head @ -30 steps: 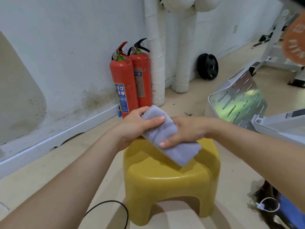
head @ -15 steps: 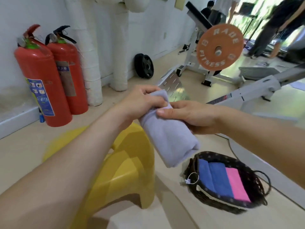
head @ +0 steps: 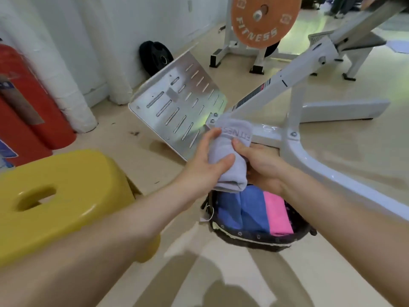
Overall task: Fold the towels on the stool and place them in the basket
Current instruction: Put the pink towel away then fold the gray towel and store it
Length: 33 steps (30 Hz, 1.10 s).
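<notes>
A folded grey towel (head: pixel 230 156) with "FITNESS" woven into its band hangs upright between both hands, just above the far end of the basket. My left hand (head: pixel 207 167) grips its left side, thumb across the front. My right hand (head: pixel 257 165) holds its right side, thumb on the band. The dark woven basket (head: pixel 252 239) lies on the floor below, holding two blue folded towels (head: pixel 241 209) and a pink one (head: pixel 277 213). The yellow plastic stool (head: pixel 66 196) stands at the left with nothing on its seat.
A white gym machine frame (head: pixel 305 160) and its metal footplate (head: pixel 177 107) stand right behind the basket. Two red fire extinguishers (head: pixel 26 103) and wrapped white pipes (head: pixel 73 91) line the wall at left. An orange weight plate (head: pixel 263 18) hangs at the back.
Both hands have carried the grey towel off the stool and to the right, over the basket. My view has swung right and down with them.
</notes>
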Tool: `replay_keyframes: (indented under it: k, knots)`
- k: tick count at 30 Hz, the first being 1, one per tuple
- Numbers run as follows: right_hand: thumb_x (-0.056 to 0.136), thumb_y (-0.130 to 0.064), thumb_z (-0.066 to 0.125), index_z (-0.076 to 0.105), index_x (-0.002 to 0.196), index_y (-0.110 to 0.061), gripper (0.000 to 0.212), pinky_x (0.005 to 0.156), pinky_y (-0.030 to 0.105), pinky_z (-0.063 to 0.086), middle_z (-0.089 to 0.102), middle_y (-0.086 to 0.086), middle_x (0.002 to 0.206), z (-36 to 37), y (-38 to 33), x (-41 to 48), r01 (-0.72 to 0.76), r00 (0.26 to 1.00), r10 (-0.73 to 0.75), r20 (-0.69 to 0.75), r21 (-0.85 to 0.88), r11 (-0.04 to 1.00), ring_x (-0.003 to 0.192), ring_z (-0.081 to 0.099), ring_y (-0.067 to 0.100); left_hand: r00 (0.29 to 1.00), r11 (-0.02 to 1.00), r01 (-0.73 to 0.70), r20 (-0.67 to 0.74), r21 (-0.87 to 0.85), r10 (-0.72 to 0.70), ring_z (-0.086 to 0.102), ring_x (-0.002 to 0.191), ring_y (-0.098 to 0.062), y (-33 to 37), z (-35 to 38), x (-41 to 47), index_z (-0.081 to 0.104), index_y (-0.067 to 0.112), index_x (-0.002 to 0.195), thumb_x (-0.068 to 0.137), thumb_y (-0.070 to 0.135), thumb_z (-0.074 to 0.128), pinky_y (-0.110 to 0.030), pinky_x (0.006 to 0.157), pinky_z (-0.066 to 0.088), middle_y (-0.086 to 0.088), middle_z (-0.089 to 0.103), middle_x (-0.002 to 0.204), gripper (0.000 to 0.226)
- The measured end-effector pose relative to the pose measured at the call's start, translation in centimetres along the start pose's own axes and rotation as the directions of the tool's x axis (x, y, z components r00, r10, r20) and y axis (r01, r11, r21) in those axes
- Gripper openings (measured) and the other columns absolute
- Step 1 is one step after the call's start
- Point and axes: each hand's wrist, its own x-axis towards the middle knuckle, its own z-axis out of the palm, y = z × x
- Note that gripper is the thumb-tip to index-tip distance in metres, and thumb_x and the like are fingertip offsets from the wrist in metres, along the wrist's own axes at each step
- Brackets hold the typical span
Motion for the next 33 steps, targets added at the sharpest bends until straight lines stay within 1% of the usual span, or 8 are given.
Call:
replay_keyframes:
  k: [7,12,18,22,24,27,29,33]
  knots:
    - [0.096,-0.018,0.054,0.064,0.103,-0.003,0.019,0.065,0.031,0.053,0.069,0.012,0.096,-8.8,8.1,4.4,-0.195,0.964,0.162,-0.211,-0.146,0.970,0.079,0.065,0.021,0.950,0.948,0.310,0.052,-0.075,-0.307,0.058,0.117,-0.026,-8.7,8.9,2.7,0.054,0.046,0.114,0.066,0.013,0.064,-0.048,0.099,0.048,-0.006,0.053,0.133,0.059]
    - [0.092,-0.021,0.056,0.056,0.113,-0.010,0.023,0.084,0.039,0.052,0.064,0.007,0.104,-10.3,13.9,7.7,-0.204,0.954,0.084,-0.288,-0.416,0.886,0.098,0.062,0.026,0.885,0.865,0.451,0.017,0.223,-0.466,0.053,0.112,-0.019,-12.9,11.3,3.8,0.028,0.043,0.141,0.086,0.005,0.054,-0.032,0.093,0.050,0.000,0.047,0.134,0.071]
    - [0.091,-0.030,0.059,0.034,0.128,-0.022,0.045,0.066,0.029,0.042,0.062,0.004,0.093,-10.2,16.4,8.6,-0.116,0.961,-0.079,-0.264,-0.648,0.753,0.075,0.056,0.021,0.825,0.641,0.457,-0.024,0.617,-0.565,0.053,0.106,-0.027,-14.2,12.1,4.7,0.009,0.036,0.147,0.083,0.022,0.058,-0.033,0.090,0.047,-0.011,0.040,0.127,0.082]
    - [0.091,-0.033,0.054,0.025,0.136,-0.041,0.055,0.066,0.029,0.043,0.059,-0.004,0.096,-10.4,17.1,8.5,-0.050,0.954,-0.154,-0.257,-0.644,0.763,0.076,0.058,0.018,0.840,0.623,0.396,0.007,0.675,-0.542,0.054,0.104,-0.028,-14.0,11.3,5.1,0.006,0.038,0.147,0.082,0.016,0.058,-0.036,0.091,0.048,-0.008,0.036,0.122,0.086]
    - [0.091,-0.033,0.051,0.033,0.132,-0.039,0.045,0.066,0.032,0.045,0.053,-0.001,0.100,-10.2,17.1,8.6,-0.005,0.961,-0.211,-0.180,-0.771,0.636,0.082,0.057,0.023,0.861,0.568,0.336,-0.001,0.752,-0.509,0.050,0.108,-0.030,-14.3,11.3,5.1,0.013,0.035,0.144,0.079,0.020,0.064,-0.039,0.092,0.048,-0.009,0.036,0.124,0.084]
    - [0.085,-0.026,0.052,0.057,0.114,-0.023,0.029,0.070,0.036,0.052,0.051,0.010,0.112,-10.0,17.0,8.6,0.141,0.895,-0.446,0.026,-0.963,0.228,0.100,0.056,0.033,0.934,0.356,0.125,0.011,0.926,-0.357,0.024,0.134,-0.027,-14.9,11.5,4.7,0.012,0.020,0.147,0.075,0.026,0.071,-0.036,0.100,0.041,-0.009,0.016,0.150,0.094]
    - [0.080,-0.027,0.046,0.060,0.119,-0.014,0.044,0.084,0.041,0.052,0.052,0.018,0.133,-10.7,16.7,8.6,0.296,0.835,-0.484,0.260,-0.955,-0.003,0.123,0.050,0.037,0.951,0.278,0.005,0.081,0.961,-0.298,0.002,0.146,-0.023,-15.3,11.1,5.1,-0.002,0.014,0.152,0.080,0.026,0.067,-0.035,0.114,0.026,-0.001,-0.005,0.160,0.101]
    - [0.073,-0.067,0.056,0.007,0.152,-0.006,0.111,0.117,0.042,0.022,0.001,0.009,0.161,-12.7,15.4,8.8,0.416,0.909,0.027,0.415,-0.907,-0.069,0.148,0.001,0.023,0.912,0.179,-0.114,0.175,0.977,-0.371,-0.014,0.147,-0.018,-15.6,9.5,7.4,-0.014,0.012,0.151,0.077,0.043,0.070,-0.041,0.119,0.012,0.000,-0.019,0.159,0.116]
